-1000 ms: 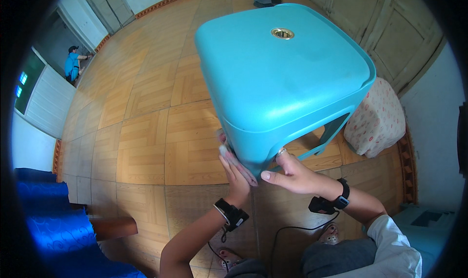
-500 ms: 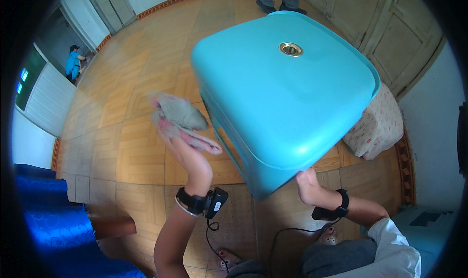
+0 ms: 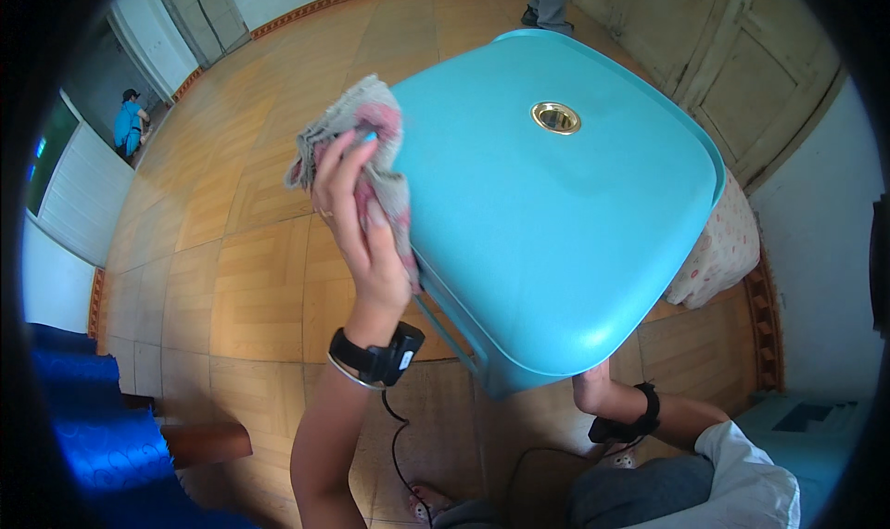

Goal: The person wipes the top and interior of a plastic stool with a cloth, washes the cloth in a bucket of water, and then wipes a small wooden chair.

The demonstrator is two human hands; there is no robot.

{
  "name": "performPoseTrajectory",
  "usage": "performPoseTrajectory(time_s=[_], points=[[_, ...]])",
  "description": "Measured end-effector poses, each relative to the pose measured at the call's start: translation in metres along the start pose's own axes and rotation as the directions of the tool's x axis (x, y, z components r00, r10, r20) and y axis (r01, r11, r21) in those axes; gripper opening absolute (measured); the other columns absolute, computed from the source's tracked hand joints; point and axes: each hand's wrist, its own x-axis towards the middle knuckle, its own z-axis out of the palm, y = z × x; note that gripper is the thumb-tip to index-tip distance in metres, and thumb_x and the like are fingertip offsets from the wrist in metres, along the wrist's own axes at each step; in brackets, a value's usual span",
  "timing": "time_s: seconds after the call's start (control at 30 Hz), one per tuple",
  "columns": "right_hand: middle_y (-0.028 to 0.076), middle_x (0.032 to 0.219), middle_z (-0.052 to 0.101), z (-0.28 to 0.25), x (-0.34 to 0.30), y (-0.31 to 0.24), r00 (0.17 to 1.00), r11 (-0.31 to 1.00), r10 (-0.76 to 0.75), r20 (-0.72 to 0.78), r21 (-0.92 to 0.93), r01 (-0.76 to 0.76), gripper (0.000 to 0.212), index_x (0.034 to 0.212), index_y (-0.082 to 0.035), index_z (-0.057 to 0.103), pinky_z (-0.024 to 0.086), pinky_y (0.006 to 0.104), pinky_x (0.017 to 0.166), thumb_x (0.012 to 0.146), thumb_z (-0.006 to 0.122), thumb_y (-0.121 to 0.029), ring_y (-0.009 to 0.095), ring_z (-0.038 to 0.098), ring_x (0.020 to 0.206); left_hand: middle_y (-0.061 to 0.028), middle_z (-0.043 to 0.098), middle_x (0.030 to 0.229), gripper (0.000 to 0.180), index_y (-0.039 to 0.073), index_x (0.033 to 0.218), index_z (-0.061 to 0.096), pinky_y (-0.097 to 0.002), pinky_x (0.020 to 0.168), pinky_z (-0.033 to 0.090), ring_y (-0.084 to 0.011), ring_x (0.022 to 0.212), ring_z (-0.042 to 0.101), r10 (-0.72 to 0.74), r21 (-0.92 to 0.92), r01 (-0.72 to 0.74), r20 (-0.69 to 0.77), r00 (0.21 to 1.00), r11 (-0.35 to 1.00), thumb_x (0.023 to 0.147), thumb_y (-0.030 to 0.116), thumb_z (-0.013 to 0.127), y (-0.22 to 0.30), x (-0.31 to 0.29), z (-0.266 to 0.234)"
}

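Note:
A large turquoise plastic box [image 3: 547,223] with rounded corners fills the middle of the view. On its upper face is a round gold-rimmed recess [image 3: 556,118]. My left hand [image 3: 357,218] is closed on a crumpled grey and pink cloth [image 3: 375,112] and presses it along the box's left edge. Below the near right corner, my right hand [image 3: 593,388] grips the box from underneath, its fingers hidden by it. Each wrist wears a black strapped device with a cable.
A patterned cloth-covered bundle [image 3: 718,251] stands behind the box's right side. Shiny blue fabric [image 3: 88,418] hangs at the left beside a brown wooden piece [image 3: 209,444]. A person's legs [image 3: 552,0] are at the far side; another person [image 3: 130,121] crouches by the left doorway.
My left hand has brought the cloth up and right, from beside the box onto its left edge. The box has tipped slightly, and my right hand has moved a little lower.

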Motion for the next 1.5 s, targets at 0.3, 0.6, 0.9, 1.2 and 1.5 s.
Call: performPoseTrajectory(time_s=[0.3,0.6,0.9,1.2,1.5], points=[[0.013,0.112,0.05,-0.006,-0.013,0.019,0.999,0.996,0.025,0.021,0.082,-0.026,0.056,0.118,0.005,0.042,0.041,0.0344,0.086,0.093,0.038,-0.045,0.021,0.049,0.101,-0.0092,0.051,0.116,0.051,0.003,0.124,0.044,-0.0277,0.088,0.04,-0.0161,0.103,0.051,-0.612,-0.575,0.602,0.208,0.763,0.555,0.096,0.044,0.035,-0.066,0.013,0.003],[0.016,0.113,0.051,-0.005,-0.021,0.029,0.999,0.994,0.033,-0.018,0.102,-0.031,0.062,0.125,0.006,0.034,0.044,0.0344,0.087,0.092,0.04,-0.046,0.022,0.052,0.104,-0.0057,0.055,0.09,0.058,0.005,0.114,0.05,-0.026,0.055,0.044,-0.0114,0.072,0.053,-0.781,-0.412,0.837,0.358,0.512,0.359,0.093,0.056,0.03,-0.115,-0.053,0.001],[0.015,0.111,0.054,-0.007,-0.022,0.032,0.999,0.991,0.033,0.002,0.133,-0.033,0.057,0.121,0.006,0.04,0.046,0.0343,0.084,0.092,0.042,-0.043,0.023,0.055,0.099,-0.0004,0.046,0.056,0.052,0.01,0.081,0.051,-0.0247,0.03,0.023,-0.01,0.037,0.037,-0.825,-0.328,0.859,0.288,0.487,0.393,0.092,0.054,0.027,-0.126,-0.093,0.01],[0.015,0.109,0.057,-0.009,-0.039,0.069,0.996,0.991,-0.084,0.024,0.108,0.081,0.044,0.116,0.006,0.047,0.046,0.0346,0.082,0.094,0.038,-0.031,0.024,0.057,0.096,-0.0017,0.045,0.053,0.054,0.01,0.08,0.053,-0.0256,0.027,0.025,-0.0129,0.032,0.036,-0.874,-0.169,0.956,0.391,0.288,0.239,0.089,0.057,0.027,-0.17,-0.135,-0.001],[0.015,0.109,0.056,-0.015,-0.027,0.045,0.998,0.998,-0.062,0.019,0.0,0.062,0.044,0.116,0.006,0.047,0.046,0.035,0.082,0.094,0.037,-0.03,0.024,0.057,0.096,-0.0074,0.059,0.095,0.057,0.007,0.111,0.053,-0.0318,0.056,0.043,-0.0157,0.076,0.055,-0.859,0.064,0.972,0.484,0.167,0.226,0.091,0.056,0.031,-0.162,-0.155,-0.012]])
